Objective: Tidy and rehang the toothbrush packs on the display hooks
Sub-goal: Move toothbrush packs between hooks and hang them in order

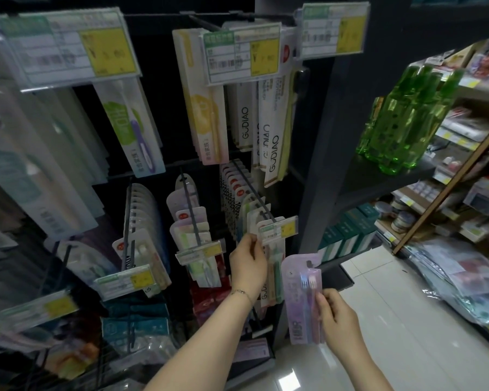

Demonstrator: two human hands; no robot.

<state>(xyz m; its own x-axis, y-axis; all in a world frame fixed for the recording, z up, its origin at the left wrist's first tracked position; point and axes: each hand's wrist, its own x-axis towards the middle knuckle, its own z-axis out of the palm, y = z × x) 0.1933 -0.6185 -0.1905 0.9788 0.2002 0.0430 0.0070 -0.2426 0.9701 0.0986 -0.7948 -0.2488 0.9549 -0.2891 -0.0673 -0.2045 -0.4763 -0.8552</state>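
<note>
In the lower middle of the head view, the left grip [249, 263] reaches up to a black display hook [251, 190] that slants down toward the camera. Its fingers are curled, pinching the left edge of the hanging toothbrush packs [275, 266] at the hook's front end, just under the small price tag [280, 228] clipped there. A thin bracelet shows on that wrist.

To the lower right, the right grip [338, 317] clasps a lilac toothbrush pack [295, 306] by its right edge, thumb on the front. This pack is upright, off any hook, just beside and below the hanging ones. 2 brushes show through it, 1 blue and 1 pink, and its hang hole is at the top.

Left of centre, 2 more hooks carry rows of packs with yellow-and-green tags. Across the upper centre hang a tall yellow pack [206, 108] and white GUDIAO boxes [271, 142] behind large price labels.

At the upper right, green bottles [407, 119] stand on a dark shelf [378, 176], with teal boxes [347, 230] below them. The pale tiled floor [378, 306] fills the lower right.
</note>
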